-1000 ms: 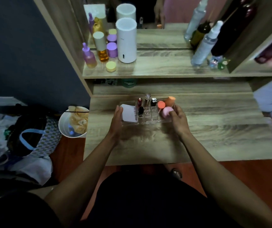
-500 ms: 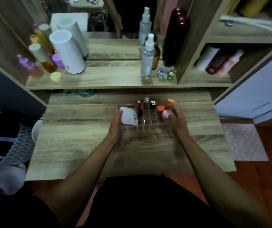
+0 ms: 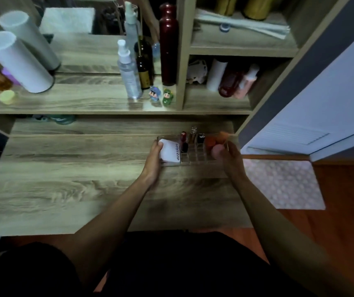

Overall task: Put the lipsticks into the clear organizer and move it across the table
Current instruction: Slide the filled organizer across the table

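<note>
The clear organizer sits near the right end of the wooden table. Several lipsticks stand upright in its middle compartments. A white compact fills its left part, and orange and pink sponges fill its right part. My left hand grips the organizer's left end. My right hand grips its right end, a little blurred.
A raised shelf behind holds a white cylinder, a spray bottle, dark bottles and two small figurines. A side cubby holds more bottles. A dotted mat lies on the floor to the right.
Both hands have carried the organizer rightward along the table, from near its left end to near its right end. My view has swung right with it.
</note>
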